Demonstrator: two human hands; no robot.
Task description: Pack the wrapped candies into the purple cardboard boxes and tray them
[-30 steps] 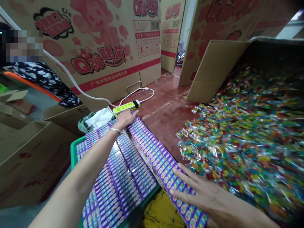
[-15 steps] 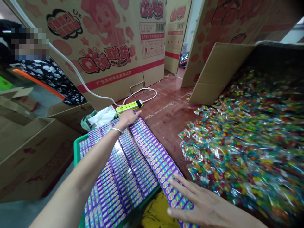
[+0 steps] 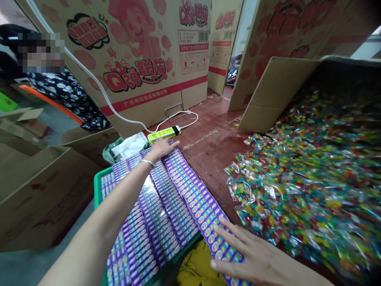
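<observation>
A long row of small purple printed packs runs from the wooden table edge toward me. My left hand, with a bracelet on its wrist, rests at the far end of this row, thumb stretched to the right and the other fingers partly hidden. Over the near end lies my right hand, its fingers spread across the packs and the thumb apart on the left side. Left of the row, more purple packs stand in tight columns inside a green crate. My left forearm covers part of them.
A yellow-green power strip with a white cable lies just beyond my left hand. Many wrapped colourful candies spill from a tipped carton at right. Large printed cartons stand behind. A person in a floral top is at left.
The view has shifted slightly. Both hands keep their places on the row of purple packs, and nothing else has visibly moved.
</observation>
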